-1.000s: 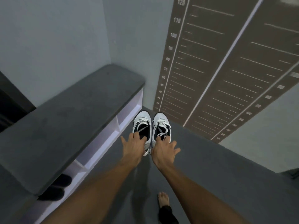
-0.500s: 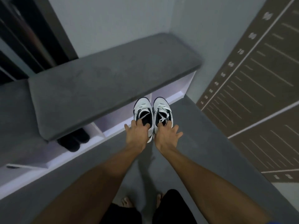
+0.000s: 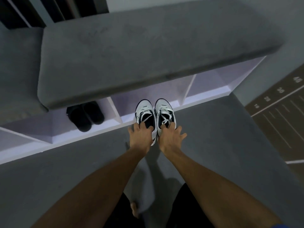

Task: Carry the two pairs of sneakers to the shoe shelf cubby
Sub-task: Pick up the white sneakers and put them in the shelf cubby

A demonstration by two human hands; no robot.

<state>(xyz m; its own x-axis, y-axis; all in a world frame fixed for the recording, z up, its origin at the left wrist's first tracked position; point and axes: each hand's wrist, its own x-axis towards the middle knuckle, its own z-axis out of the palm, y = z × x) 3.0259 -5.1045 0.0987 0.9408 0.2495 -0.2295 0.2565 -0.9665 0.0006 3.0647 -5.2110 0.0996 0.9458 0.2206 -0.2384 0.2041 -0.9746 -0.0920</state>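
Setting white sneakers into the shelf cubby.
Your left hand (image 3: pixel 141 136) grips the left sneaker (image 3: pixel 145 114), your right hand (image 3: pixel 169 137) the right sneaker (image 3: pixel 165 114), toes at the shoe shelf (image 3: pixel 230 89) edge; slide both in level.

sneaker heels (image 3: pixel 154 137) under hands, cubby interiors (image 3: pixel 148 94) hidden beneath bench cushion (image 3: pixel 148 46)

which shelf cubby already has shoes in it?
The cubby left of where the white sneakers are held: a black pair sits inside. The cubbies farther right show no shoes.
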